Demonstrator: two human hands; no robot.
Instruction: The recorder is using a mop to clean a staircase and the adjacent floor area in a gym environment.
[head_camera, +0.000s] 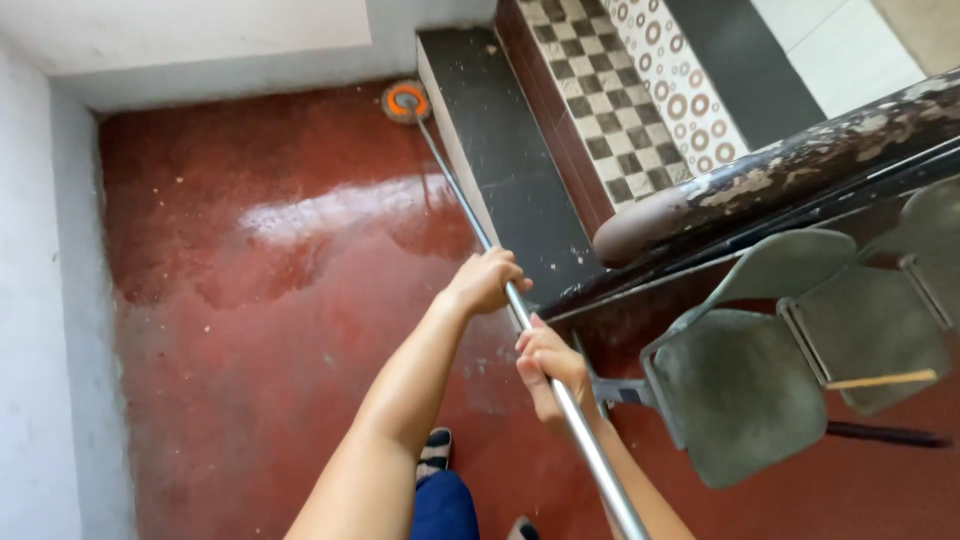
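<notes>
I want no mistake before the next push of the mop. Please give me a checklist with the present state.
1. Left hand closed on mop handle: ok.
2. Right hand closed lower on the handle: ok.
3. Mop head on the red floor, at the corner by the black step: ok.
4. Wet patch ahead of the feet: not ok, slippery.
5. Grey chairs close at right: not ok.

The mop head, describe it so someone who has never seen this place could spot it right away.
Start at the wet red floor and follow it to the far corner, where the white wall meets the dark step. The mop head sits there, at the end of the long metal pole held in both hands. It is small, round and ringed in orange, unlike anything nearby.
</notes>
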